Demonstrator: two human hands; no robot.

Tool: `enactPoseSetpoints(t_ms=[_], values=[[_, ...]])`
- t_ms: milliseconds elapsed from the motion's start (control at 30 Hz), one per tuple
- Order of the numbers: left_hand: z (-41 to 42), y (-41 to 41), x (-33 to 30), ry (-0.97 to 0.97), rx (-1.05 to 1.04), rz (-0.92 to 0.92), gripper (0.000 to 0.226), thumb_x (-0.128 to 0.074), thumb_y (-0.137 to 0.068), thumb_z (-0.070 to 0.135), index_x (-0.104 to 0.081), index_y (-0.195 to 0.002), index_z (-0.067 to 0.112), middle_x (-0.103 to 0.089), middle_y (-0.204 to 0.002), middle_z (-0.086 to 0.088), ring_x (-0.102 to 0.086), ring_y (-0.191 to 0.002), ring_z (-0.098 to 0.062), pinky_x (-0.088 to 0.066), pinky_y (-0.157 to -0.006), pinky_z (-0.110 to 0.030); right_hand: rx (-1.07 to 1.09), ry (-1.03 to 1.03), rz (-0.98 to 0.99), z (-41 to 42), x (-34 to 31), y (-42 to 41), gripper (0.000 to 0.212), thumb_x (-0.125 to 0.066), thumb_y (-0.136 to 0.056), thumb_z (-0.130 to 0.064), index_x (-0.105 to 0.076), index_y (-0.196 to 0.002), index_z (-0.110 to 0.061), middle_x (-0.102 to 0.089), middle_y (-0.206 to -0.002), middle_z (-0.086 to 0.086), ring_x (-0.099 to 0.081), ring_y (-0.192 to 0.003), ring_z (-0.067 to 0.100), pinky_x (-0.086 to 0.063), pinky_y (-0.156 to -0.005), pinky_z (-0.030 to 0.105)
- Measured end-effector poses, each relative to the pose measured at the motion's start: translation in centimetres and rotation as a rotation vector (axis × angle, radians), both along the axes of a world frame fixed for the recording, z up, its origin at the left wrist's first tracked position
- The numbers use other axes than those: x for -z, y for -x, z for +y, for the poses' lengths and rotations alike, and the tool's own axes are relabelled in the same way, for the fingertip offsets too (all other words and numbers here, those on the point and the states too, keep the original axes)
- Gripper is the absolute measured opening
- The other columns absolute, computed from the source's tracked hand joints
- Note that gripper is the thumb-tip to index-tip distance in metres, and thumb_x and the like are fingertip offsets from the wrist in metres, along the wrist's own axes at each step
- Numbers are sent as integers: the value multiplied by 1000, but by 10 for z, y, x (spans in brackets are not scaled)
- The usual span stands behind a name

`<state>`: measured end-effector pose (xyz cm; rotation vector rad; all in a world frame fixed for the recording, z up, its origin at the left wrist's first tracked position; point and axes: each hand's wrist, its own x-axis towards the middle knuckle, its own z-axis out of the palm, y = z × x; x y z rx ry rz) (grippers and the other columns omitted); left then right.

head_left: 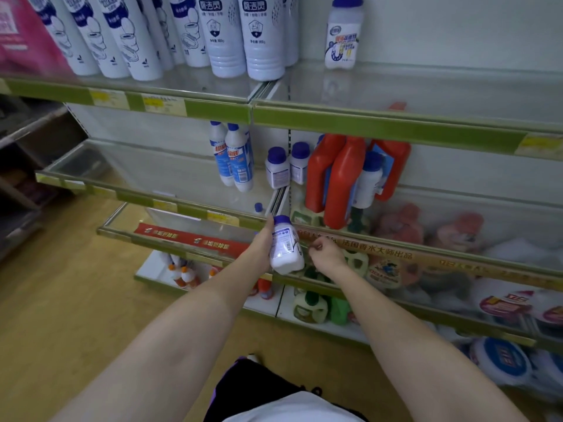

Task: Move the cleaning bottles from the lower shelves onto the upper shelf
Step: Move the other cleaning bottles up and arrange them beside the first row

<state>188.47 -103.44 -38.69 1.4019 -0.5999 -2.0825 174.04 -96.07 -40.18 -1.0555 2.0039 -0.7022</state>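
My left hand (264, 242) grips a small white bottle with a blue cap (285, 246), held in front of the lower shelves' edges. My right hand (327, 254) hovers just right of that bottle, fingers loosely curled and holding nothing. On the middle shelf stand two matching small white bottles (277, 167), a third (369, 179) in front of the red jugs, and two taller blue-labelled bottles (233, 159). One bottle of the same kind (344, 32) stands on the upper shelf (411, 86), whose right part is otherwise bare.
Tall white toilet-cleaner bottles (227, 32) crowd the upper shelf's left half. Red detergent jugs (341, 178) stand on the middle shelf. Lower shelves hold green and yellow bottles (310, 306), refill pouches (505, 303) and small orange-capped bottles (185, 275). The shelves have glass fronts with green price rails (396, 129).
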Motion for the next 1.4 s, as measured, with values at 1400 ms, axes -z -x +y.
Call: enactPoseSetpoints(t_ms=[1400], values=[[26, 4, 26, 30, 178, 54, 33, -82, -78, 34, -69, -95, 9, -70, -84, -11, -69, -71, -27, -59, -74, -38, -50, -109, -87, 7, -9, 26, 8, -58, -100, -21, -60, -107, -19, -64, -89, 3, -63, -73, 15, -52, -65, 31]])
